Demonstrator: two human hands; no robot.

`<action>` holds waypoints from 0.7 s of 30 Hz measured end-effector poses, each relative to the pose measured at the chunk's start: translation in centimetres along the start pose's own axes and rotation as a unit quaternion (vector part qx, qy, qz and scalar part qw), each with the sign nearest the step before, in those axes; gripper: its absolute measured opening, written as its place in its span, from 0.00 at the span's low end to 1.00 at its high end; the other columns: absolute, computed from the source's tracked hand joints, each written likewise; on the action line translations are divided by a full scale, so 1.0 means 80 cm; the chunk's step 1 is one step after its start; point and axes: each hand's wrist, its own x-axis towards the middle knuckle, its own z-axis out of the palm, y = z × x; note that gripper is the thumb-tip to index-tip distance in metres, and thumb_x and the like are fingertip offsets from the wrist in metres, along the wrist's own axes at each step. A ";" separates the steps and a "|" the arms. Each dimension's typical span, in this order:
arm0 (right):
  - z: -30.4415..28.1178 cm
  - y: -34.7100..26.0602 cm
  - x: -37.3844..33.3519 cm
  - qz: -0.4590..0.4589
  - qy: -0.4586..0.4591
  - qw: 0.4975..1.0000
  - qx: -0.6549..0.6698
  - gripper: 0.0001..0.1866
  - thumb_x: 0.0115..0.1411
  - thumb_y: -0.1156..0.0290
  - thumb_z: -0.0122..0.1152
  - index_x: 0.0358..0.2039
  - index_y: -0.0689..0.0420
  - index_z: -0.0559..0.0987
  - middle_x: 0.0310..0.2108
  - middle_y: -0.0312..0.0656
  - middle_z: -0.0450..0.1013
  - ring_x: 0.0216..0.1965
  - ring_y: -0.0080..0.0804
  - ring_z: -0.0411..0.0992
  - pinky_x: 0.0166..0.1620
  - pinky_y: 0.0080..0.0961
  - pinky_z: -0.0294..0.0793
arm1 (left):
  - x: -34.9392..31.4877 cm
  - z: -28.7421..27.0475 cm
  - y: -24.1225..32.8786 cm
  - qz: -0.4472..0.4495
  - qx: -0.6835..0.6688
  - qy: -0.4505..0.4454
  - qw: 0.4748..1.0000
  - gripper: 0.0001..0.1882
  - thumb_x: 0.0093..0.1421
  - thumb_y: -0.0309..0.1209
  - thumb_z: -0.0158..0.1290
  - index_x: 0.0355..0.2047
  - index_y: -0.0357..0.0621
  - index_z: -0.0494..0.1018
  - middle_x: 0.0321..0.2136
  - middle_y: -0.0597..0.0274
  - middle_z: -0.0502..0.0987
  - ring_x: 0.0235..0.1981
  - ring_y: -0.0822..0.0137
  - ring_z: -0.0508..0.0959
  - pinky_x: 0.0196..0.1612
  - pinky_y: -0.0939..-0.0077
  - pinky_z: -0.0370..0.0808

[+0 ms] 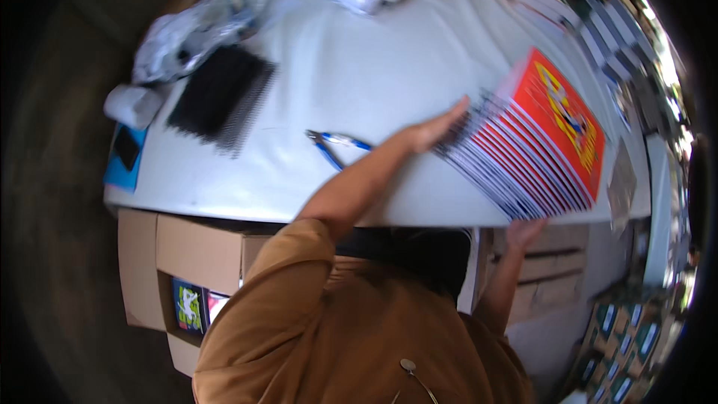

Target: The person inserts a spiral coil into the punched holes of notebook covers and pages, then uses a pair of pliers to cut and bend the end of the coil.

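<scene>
A tall stack of spiral-bound notebooks (pixel 516 161) stands at the right near edge of the table, its top one with a red cover and a yellow cartoon picture. My left hand (pixel 436 129) presses along the wire-bound side, its fingers reaching toward the far corner. At the stack's near end is my right hand (pixel 526 232), holding it low down, with its fingertips partly hidden. Between them, my two hands grip the stack. Left of it, blue-handled pliers (pixel 340 146) lie on the table with their handles spread.
Black binding wires (pixel 224 96) lie in a pile at the left, beside crumpled clear plastic (pixel 191 37) and a white roll (pixel 133 106). A dark phone (pixel 126 148) rests on something blue. Below the table edge stands an opened cardboard box (pixel 198 254). Grey-white stacks (pixel 617 37) are at far right.
</scene>
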 end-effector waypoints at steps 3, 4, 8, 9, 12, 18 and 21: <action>0.001 0.004 -0.005 -0.012 -0.019 1.000 0.015 0.36 0.61 0.46 0.41 0.63 0.51 0.50 0.63 0.41 0.49 0.63 0.40 0.49 0.63 0.41 0.47 | -0.023 0.015 0.020 -0.022 -0.025 0.004 0.999 0.52 0.54 0.69 0.29 0.62 0.33 0.44 0.62 0.47 0.50 0.63 0.55 0.52 0.64 0.64 0.47; -0.006 0.008 0.004 -0.045 -0.033 0.998 0.036 0.37 0.61 0.45 0.40 0.63 0.53 0.49 0.64 0.40 0.49 0.63 0.38 0.49 0.64 0.39 0.46 | -0.023 0.019 0.024 -0.023 -0.048 0.002 0.999 0.48 0.56 0.67 0.30 0.62 0.35 0.47 0.61 0.49 0.54 0.62 0.56 0.55 0.63 0.64 0.49; 0.023 -0.008 -0.005 -0.046 -0.083 0.995 0.010 0.38 0.60 0.39 0.36 0.63 0.51 0.49 0.63 0.39 0.50 0.63 0.39 0.50 0.63 0.41 0.47 | -0.018 0.024 0.013 0.004 -0.108 0.036 0.993 0.28 0.64 0.48 0.34 0.58 0.44 0.58 0.54 0.57 0.66 0.55 0.62 0.66 0.58 0.67 0.60; 0.024 -0.010 -0.007 -0.048 -0.084 0.995 0.012 0.38 0.60 0.39 0.36 0.63 0.51 0.49 0.63 0.39 0.50 0.63 0.39 0.50 0.63 0.41 0.47 | -0.021 0.028 0.014 0.007 -0.095 0.030 0.995 0.23 0.65 0.41 0.36 0.57 0.47 0.61 0.51 0.59 0.69 0.52 0.63 0.68 0.57 0.68 0.63; 0.031 -0.006 -0.018 -0.027 -0.103 0.993 0.051 0.39 0.60 0.39 0.34 0.64 0.51 0.47 0.64 0.39 0.47 0.64 0.41 0.47 0.64 0.42 0.44 | -0.038 0.029 0.019 0.008 -0.134 0.031 0.991 0.20 0.63 0.35 0.38 0.54 0.44 0.63 0.49 0.60 0.71 0.49 0.66 0.71 0.54 0.69 0.66; 0.006 0.000 -0.070 -0.009 -0.053 0.989 0.138 0.37 0.62 0.40 0.28 0.65 0.49 0.42 0.66 0.43 0.42 0.65 0.43 0.44 0.65 0.45 0.39 | -0.063 0.032 0.021 -0.036 -0.123 0.041 0.991 0.17 0.60 0.34 0.41 0.48 0.44 0.70 0.46 0.63 0.74 0.46 0.68 0.72 0.50 0.70 0.69; 0.048 -0.015 -0.090 -0.048 0.018 0.995 0.080 0.36 0.62 0.42 0.31 0.64 0.50 0.46 0.65 0.42 0.44 0.64 0.44 0.46 0.64 0.45 0.41 | -0.075 0.007 0.008 0.018 0.044 0.078 0.996 0.21 0.62 0.39 0.41 0.52 0.43 0.67 0.48 0.60 0.73 0.47 0.68 0.72 0.52 0.73 0.65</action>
